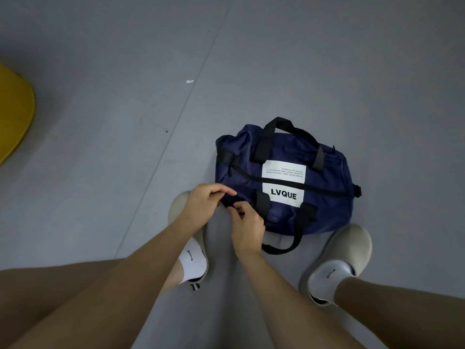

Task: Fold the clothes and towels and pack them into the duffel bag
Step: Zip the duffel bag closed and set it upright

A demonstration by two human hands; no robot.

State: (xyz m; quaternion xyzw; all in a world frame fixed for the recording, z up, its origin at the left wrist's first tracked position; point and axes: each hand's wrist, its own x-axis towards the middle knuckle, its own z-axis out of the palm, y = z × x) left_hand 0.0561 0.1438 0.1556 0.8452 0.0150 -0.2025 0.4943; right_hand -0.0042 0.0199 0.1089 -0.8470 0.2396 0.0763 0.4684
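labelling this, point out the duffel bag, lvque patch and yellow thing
duffel bag (332, 210): head view, navy fabric
LVQUE patch (283, 196): head view, white middle
yellow thing (12, 114): head view, top surface

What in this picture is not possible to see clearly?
Head view only.
Inside of the duffel bag: hidden by its own fabric.
Which bag part the left hand and right hand pinch: covered by their fingers.
Yellow object: cut off by the left edge.
Small print on the label: too small.
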